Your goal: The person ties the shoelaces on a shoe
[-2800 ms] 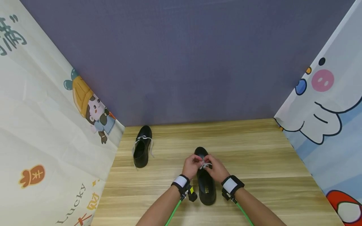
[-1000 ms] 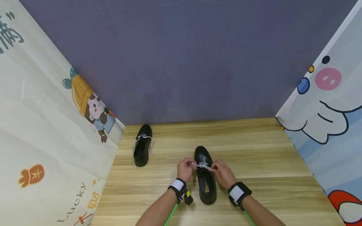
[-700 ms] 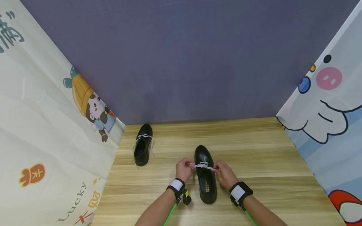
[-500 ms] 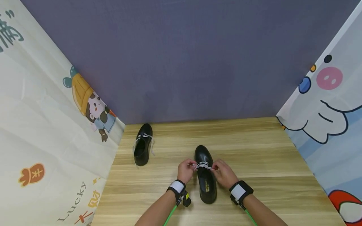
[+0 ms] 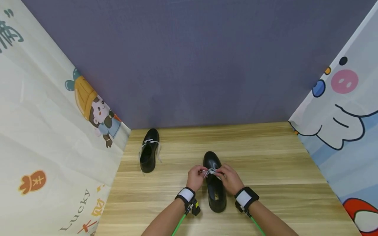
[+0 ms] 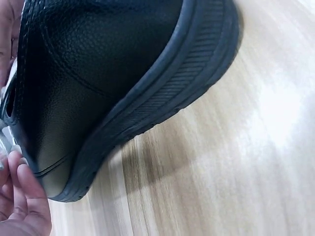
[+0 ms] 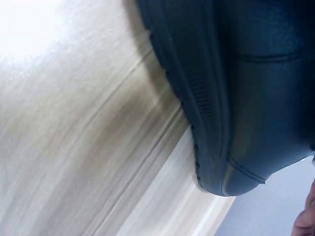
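Note:
A black leather shoe (image 5: 217, 196) stands toe-away on the wooden surface between my hands. Its white shoelace (image 5: 211, 171) is crossed and looped over the front of the opening. My left hand (image 5: 195, 178) pinches the lace at the shoe's left side. From the right, my right hand (image 5: 231, 179) pinches the lace close to the knot. In the left wrist view, the fingertips (image 6: 28, 184) sit by the lace beside the shoe's side (image 6: 93, 59). The right wrist view shows mostly the shoe's sole (image 7: 197, 98), with only a bit of the hand at the edge.
A second black shoe (image 5: 148, 154) with loose white laces stands at the back left of the wooden surface (image 5: 260, 157). A grey-blue panel (image 5: 195, 65) rises behind. Printed cloths flank both sides, one on the left (image 5: 44, 124) and one on the right (image 5: 348, 131).
Both hands drew apart from over the shoe, pulling the lace out sideways. Since then they have come back inward, the right hand moving left toward the knot. The shoe stays in place.

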A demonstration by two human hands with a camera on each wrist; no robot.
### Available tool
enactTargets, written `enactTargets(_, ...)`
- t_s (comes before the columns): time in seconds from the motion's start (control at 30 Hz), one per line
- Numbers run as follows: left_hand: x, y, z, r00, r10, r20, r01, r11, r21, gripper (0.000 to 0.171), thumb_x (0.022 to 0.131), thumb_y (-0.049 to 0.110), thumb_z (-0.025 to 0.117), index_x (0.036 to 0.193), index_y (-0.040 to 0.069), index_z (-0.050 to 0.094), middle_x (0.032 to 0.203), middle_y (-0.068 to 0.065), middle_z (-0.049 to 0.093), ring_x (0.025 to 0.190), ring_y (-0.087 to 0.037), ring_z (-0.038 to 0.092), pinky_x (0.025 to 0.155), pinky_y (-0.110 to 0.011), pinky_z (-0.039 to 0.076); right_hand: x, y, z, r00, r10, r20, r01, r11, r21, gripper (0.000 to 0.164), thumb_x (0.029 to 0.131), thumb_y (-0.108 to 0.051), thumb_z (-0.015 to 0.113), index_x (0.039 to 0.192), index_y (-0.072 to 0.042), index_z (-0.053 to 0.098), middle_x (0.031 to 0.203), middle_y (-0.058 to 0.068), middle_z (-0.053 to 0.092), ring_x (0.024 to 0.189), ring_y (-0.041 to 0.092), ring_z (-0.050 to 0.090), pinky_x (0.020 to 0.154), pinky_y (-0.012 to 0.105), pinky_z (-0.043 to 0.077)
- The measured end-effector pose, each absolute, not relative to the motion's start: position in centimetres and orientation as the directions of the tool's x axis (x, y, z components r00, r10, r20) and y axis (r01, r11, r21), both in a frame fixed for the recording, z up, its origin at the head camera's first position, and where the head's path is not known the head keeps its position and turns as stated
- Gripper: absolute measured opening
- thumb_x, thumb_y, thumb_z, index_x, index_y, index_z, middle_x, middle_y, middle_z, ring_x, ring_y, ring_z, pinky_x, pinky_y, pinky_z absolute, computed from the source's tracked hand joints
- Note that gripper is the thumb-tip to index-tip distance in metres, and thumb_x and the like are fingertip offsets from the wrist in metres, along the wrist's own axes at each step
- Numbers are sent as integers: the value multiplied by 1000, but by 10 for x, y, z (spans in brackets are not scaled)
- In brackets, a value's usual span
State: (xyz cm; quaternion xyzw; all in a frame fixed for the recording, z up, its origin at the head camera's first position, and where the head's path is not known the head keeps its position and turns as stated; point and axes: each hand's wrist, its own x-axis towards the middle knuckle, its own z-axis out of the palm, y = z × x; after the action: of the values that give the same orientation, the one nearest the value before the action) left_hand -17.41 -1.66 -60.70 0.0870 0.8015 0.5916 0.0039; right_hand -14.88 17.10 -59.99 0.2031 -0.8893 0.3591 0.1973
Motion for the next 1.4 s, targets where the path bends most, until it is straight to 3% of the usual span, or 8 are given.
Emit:
enactTargets(0.3, -177, -16, -604, -989, 129, 68, 90, 177, 980, 3, 90, -5, 69, 92, -6, 71, 87, -16, 71, 71, -23, 71, 63, -28, 58, -150, 186, -606, -826, -195, 530, -508, 664, -548, 13, 84, 1, 77, 87, -10, 70, 86, -4, 61, 79, 10, 57, 68, 28, 49)
enactTargets(0.53, -180, -21, -606, -985, 169, 23, 46, 130, 991, 14, 86, -9, 72, 98, -10, 66, 82, -13, 67, 68, -18, 68, 65, -35, 60, -150, 193, -605, -843, -161, 514, -476, 670, -570, 18, 81, 5, 78, 87, -10, 69, 84, -4, 60, 75, 8, 56, 64, 27, 47)
enactTargets(0.8, -183, -24, -601, -953, 250, 171, 250, 326, 912, 20, 85, -6, 74, 105, -5, 70, 84, -10, 68, 72, -11, 64, 64, -22, 53, -153, 202, -606, -832, -160, 531, -486, 672, -559, 18, 80, 4, 79, 87, -10, 69, 84, -5, 60, 74, 8, 55, 64, 27, 46)
enactTargets(0.97, -182, -21, -603, -964, 211, 161, 224, 321, 920, 33, 84, -7, 75, 113, -6, 59, 84, -9, 66, 72, -11, 64, 65, -21, 53, -151, 198, -603, -806, -142, 575, -502, 678, -537, 23, 79, 1, 81, 94, -4, 65, 89, 3, 57, 81, 17, 55, 68, 31, 46)
enactTargets(1.1, -177, -22, -603, -969, 163, 187, 232, 329, 915, 28, 83, -5, 76, 100, 0, 54, 83, -8, 67, 74, -14, 66, 66, -23, 54, -143, 182, -598, -798, -199, 569, -525, 693, -494, 37, 76, -13, 88, 99, -2, 61, 92, 6, 54, 80, 19, 52, 69, 30, 46)
enactTargets(1.2, -176, -23, -604, -954, 182, 238, 290, 364, 885, 18, 84, -3, 76, 93, 3, 62, 84, -8, 68, 74, -13, 66, 67, -25, 55, -137, 169, -597, -807, -274, 523, -534, 715, -451, 44, 73, -23, 91, 102, -6, 63, 93, 2, 53, 76, 13, 49, 64, 26, 45)
enactTargets(1.27, -175, -24, -606, -940, 205, 272, 334, 389, 859, 12, 85, 0, 76, 92, 5, 68, 85, -7, 70, 76, -13, 66, 69, -25, 56, -135, 164, -598, -809, -295, 509, -533, 735, -420, 41, 73, -21, 91, 101, -8, 64, 93, 0, 53, 75, 10, 49, 63, 25, 45)
enactTargets(1.4, -174, -25, -608, -907, 253, 336, 418, 450, 789, 6, 87, 6, 77, 93, 6, 76, 87, -4, 71, 78, -12, 66, 70, -23, 55, -134, 163, -603, -808, -269, 524, -524, 735, -430, 30, 75, -1, 86, 94, -9, 64, 90, -1, 54, 75, 9, 54, 63, 27, 48)
